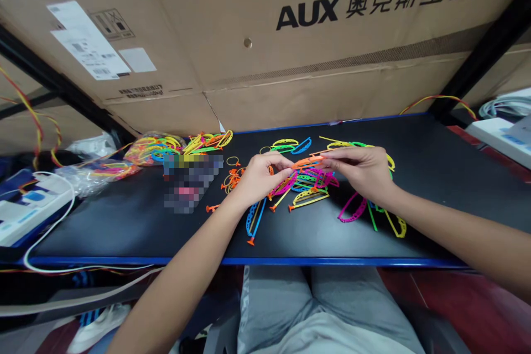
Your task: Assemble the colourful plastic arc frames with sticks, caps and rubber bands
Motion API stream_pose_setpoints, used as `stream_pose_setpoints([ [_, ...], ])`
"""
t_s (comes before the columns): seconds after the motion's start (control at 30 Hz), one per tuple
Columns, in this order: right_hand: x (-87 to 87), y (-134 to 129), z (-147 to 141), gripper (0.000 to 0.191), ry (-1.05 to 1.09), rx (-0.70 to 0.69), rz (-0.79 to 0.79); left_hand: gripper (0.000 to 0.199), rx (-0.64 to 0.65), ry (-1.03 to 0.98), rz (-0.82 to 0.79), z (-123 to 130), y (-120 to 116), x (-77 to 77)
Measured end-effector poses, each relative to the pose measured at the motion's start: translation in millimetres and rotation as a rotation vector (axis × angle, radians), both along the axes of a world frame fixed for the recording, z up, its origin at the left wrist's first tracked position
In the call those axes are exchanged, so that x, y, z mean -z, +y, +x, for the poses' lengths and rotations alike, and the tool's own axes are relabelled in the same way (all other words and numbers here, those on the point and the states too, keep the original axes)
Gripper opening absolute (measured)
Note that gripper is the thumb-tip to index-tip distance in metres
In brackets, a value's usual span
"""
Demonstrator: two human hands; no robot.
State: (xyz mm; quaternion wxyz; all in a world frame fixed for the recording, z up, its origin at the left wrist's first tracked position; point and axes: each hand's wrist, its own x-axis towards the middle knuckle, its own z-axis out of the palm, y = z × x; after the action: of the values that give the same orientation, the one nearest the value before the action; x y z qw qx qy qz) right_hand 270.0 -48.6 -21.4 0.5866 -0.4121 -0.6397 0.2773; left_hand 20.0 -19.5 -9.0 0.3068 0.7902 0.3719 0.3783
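Note:
Between my two hands, above the middle of the black table, is an orange toy bow. My left hand pinches its left end, and my right hand grips the right end with thumb and fingers. Under them lie several plastic toy bows in pink, green and yellow, among them a yellow bow. A blue bow with a stick tipped in orange rests nearer the front edge. Right of these, a pink bow and others lie partly beneath my right hand. Small orange tips with rubber bands sit left of my left hand.
Bagged colourful parts lie at the back left, beside loose yellow bows. A blurred patch covers something there. A large cardboard box stands behind the black table. Power strips and cables are at the sides.

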Motion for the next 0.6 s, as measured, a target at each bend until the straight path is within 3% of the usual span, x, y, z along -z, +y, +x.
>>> stream_pose_setpoints([
  [0.17,-1.1,6.5,4.2,0.019,0.034,-0.106,-0.119,0.004,-0.024,-0.063,-0.043,0.0,5.9,4.1],
  [0.4,-7.8,20.7,17.3,0.041,0.028,-0.205,-0.33,0.015,-0.037,-0.097,-0.09,-6.3,10.1,-1.7],
  [0.5,-5.8,26.1,23.8,0.049,-0.102,-0.237,-0.427,0.02,-0.091,-0.138,-0.061,-12.5,14.5,-3.8],
  [0.6,-5.0,26.2,27.1,0.038,-0.406,-0.2,-0.339,0.023,-0.151,-0.16,-0.041,-18.1,19.0,-3.9],
])
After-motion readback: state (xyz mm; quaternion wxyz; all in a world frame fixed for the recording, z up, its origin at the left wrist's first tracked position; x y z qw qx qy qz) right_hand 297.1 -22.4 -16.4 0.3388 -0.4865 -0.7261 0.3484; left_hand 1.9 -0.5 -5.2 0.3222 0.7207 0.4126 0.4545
